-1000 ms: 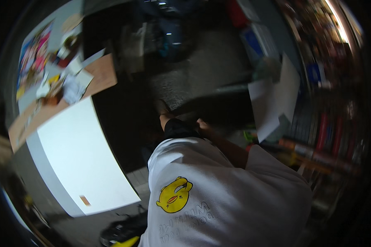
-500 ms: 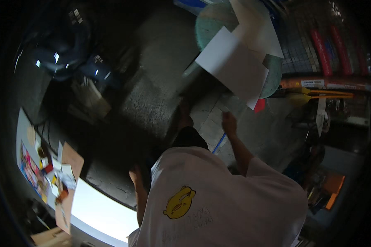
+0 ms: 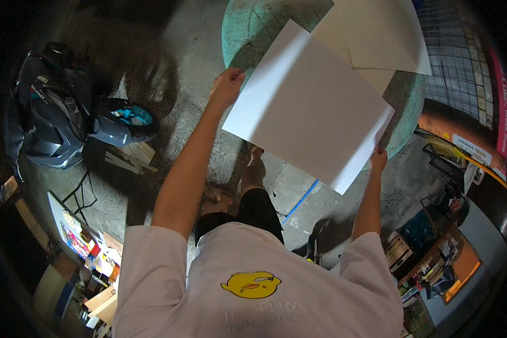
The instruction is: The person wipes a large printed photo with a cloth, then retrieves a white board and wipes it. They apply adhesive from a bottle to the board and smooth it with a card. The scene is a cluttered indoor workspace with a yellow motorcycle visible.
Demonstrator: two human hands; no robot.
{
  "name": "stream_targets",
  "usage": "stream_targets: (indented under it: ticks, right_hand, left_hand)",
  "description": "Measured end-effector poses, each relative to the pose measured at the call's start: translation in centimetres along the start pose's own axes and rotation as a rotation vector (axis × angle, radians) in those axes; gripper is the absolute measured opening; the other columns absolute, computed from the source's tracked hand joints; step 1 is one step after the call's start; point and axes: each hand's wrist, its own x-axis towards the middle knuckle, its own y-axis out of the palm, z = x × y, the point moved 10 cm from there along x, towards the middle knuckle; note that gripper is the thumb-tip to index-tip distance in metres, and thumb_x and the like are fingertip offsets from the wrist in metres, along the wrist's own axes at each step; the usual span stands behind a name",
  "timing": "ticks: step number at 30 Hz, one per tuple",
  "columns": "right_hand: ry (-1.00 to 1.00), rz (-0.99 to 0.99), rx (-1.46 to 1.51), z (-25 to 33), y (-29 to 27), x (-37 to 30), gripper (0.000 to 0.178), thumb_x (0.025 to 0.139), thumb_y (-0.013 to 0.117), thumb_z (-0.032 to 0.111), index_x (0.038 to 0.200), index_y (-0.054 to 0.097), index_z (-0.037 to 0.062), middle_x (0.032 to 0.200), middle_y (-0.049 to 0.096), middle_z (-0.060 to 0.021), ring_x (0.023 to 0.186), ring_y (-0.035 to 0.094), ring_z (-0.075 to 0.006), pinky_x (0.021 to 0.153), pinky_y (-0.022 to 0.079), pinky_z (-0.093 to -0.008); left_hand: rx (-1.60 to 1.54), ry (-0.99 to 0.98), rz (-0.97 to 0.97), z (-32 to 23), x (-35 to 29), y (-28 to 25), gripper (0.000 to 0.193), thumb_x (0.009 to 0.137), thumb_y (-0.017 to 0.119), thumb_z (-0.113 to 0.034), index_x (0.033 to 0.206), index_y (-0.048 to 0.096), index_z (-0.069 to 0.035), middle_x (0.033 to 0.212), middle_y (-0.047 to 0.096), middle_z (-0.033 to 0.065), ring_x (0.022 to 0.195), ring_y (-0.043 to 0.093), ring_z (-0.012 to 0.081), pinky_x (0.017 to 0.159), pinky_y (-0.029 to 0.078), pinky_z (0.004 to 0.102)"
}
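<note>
A large white sheet [image 3: 315, 107] lies tilted over the near part of a round green table [image 3: 242, 34], its lower corner jutting past the rim. At the sheet's right edge my right hand [image 3: 379, 160] is closed, pinching the edge, which bends up slightly there. My left hand [image 3: 226, 89] is at the table's left rim, just beside the sheet's left edge. Its bent fingers point toward the sheet with a small gap and hold nothing I can see. Beyond, pale cream sheets [image 3: 383, 34] overlap on the table, partly covered by the white one.
A dark motorbike [image 3: 56, 121] stands on the left, with wood pieces [image 3: 132, 156] near its wheel. Lower left is a cluttered table [image 3: 67, 217]. Wire mesh [image 3: 450, 62] and an orange cabinet [image 3: 462, 265] with items are on the right. A blue line [image 3: 301, 201] crosses the floor.
Both hands have moved up from beside my body to the table, the right one onto the sheet's edge. The view has shifted, bringing the table and white sheet closer.
</note>
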Motion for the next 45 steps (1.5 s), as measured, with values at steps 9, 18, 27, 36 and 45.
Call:
stream_targets:
  ticks: [9,18,27,36,45]
  right_hand:
    - [0.108,0.282,0.486,-1.8,1.2,0.4,0.022,0.107,0.063,0.027,0.104,0.063,0.0048,0.082,0.053,0.0027,0.068,0.045,-0.0083,0.058,0.037,-0.0282]
    - [-0.122,0.296,0.511,15.6,-7.8,-6.2,0.018,0.105,0.068,0.023,0.098,0.064,0.0068,0.077,0.048,0.0066,0.066,0.039,-0.0048,0.057,0.033,-0.0263]
    - [-0.877,0.707,0.540,49.1,-8.9,-27.4,0.016,0.106,0.065,0.016,0.098,0.066,0.0022,0.084,0.059,0.0038,0.079,0.051,-0.0053,0.073,0.043,-0.0241]
    - [-1.411,1.370,0.339,58.1,-6.3,-73.2,0.018,0.106,0.067,0.014,0.108,0.068,-0.0037,0.098,0.071,-0.0028,0.091,0.061,-0.0058,0.083,0.048,-0.0219]
    - [-1.667,1.831,-0.104,47.1,-4.1,-113.9,0.021,0.102,0.070,0.015,0.109,0.071,-0.0049,0.092,0.073,-0.0035,0.080,0.064,-0.0075,0.075,0.051,-0.0240]
  left_hand:
    - [0.017,-0.099,0.041,-2.2,2.1,6.0,0.026,0.096,0.072,-0.030,0.108,0.075,-0.008,0.101,0.079,0.0130,0.094,0.076,0.0286,0.086,0.057,0.0436]
    - [-0.395,-0.192,0.008,2.9,-8.8,-3.4,0.024,0.097,0.075,-0.025,0.101,0.074,-0.001,0.089,0.073,0.0071,0.082,0.062,0.0154,0.077,0.051,0.0337]
    - [-1.039,-0.381,-0.702,18.2,-44.0,-22.1,0.016,0.101,0.075,-0.026,0.094,0.070,-0.013,0.082,0.064,-0.0072,0.071,0.054,0.0039,0.064,0.043,0.0238]
    - [-1.289,-0.308,-1.373,29.9,-86.0,-20.7,0.011,0.102,0.072,-0.016,0.092,0.068,-0.014,0.082,0.061,-0.0081,0.075,0.055,0.0041,0.071,0.046,0.0239]
    - [-1.409,-0.456,-1.817,33.5,-116.1,-9.9,0.014,0.100,0.075,-0.022,0.096,0.067,-0.011,0.081,0.061,-0.0033,0.072,0.057,0.0095,0.069,0.050,0.0223]
